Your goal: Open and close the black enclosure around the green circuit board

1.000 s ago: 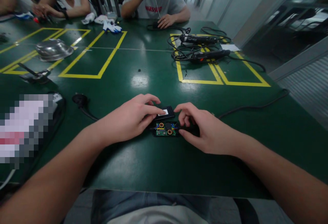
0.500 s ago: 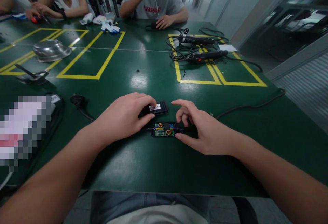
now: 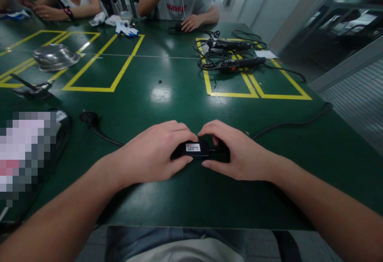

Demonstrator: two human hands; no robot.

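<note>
My left hand [image 3: 163, 150] pinches a black plastic cover [image 3: 205, 148] with a white printed label [image 3: 193, 147], thumb on the near edge and fingers on the far edge. The cover lies over the spot of the small housing with the circuit board, which is now hidden; whether it is fully seated I cannot tell. My right hand [image 3: 236, 152] curves around the right end of this box, thumb and forefinger apart near its two long edges. A black cable [image 3: 214, 150] runs from the box into the space between those fingers.
A black plug [image 3: 89, 118] on its cord lies left, near a blurred-out box [image 3: 26, 150]. Farther off are a metal bowl [image 3: 55, 57], white-and-blue gloves [image 3: 127, 29] and two corded black tools [image 3: 230, 45] on the green table [image 3: 167, 202]. Several people sit across.
My left hand has brought the labelled cover toward me, over the open housing, hiding the circuit board. My right forefinger has come down closer to the box.
</note>
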